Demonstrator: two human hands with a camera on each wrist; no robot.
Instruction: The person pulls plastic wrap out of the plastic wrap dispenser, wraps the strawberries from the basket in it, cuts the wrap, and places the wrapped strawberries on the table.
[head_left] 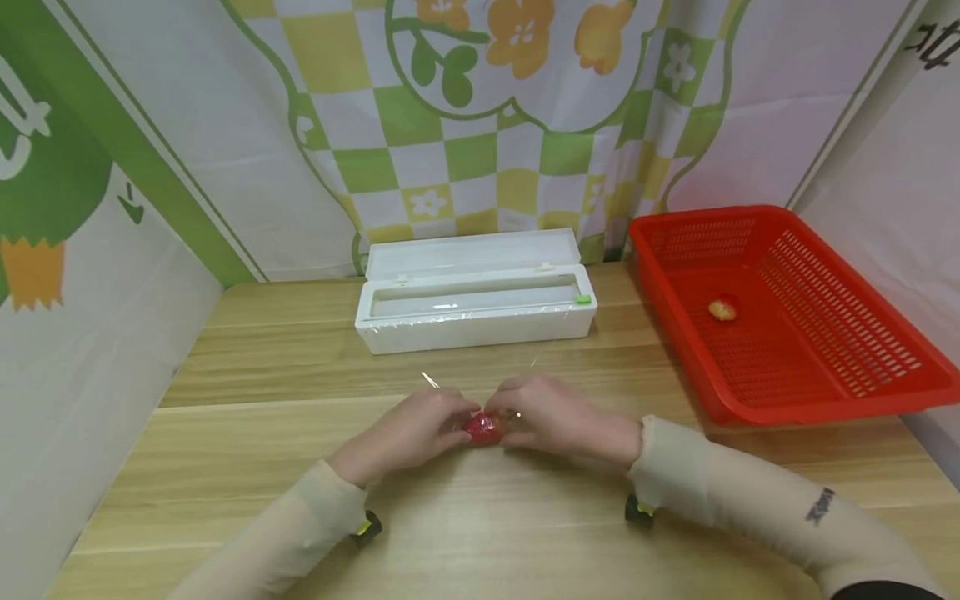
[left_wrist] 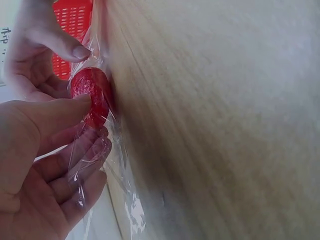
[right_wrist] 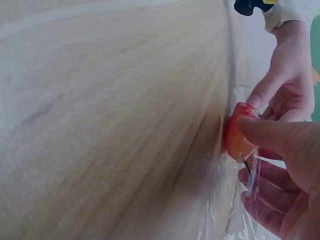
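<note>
- The desk (head_left: 247, 467) was a light wooden surface, enclosed at the back and sides by printed cloth panels (head_left: 465, 125) in green, yellow and white.
- The left hand (head_left: 408, 433) lay on the desk left of centre, its sleeve (head_left: 292, 533) reaching to the wrist.
- In the left wrist view, the thumb and fingers of the left hand pinched a small red strawberry (head_left: 482, 428) through a sheet of clear plastic wrap (left_wrist: 107, 165). The wrap lay over those fingers and trailed onto the desk.
- The strawberry sat on the desk between the two hands, near the middle of the desk and in front of the white box.
- A white wrap dispenser box (head_left: 476, 300) stood behind the hands, well apart from them, with its lid (head_left: 472, 252) folded back and a small green slider (head_left: 582, 299) at its right end.
- The right hand (head_left: 558, 417) lay just right of the strawberry. In the right wrist view its thumb pressed on the fruit while the curled fingers held the wrap against it, so this hand also pinched the wrapped strawberry.
- A red plastic basket (head_left: 825, 367) stood at the right edge of the desk, apart from both hands.
- One small yellowish item (head_left: 722, 310) lay on the basket floor; what it was could not be told.
</note>
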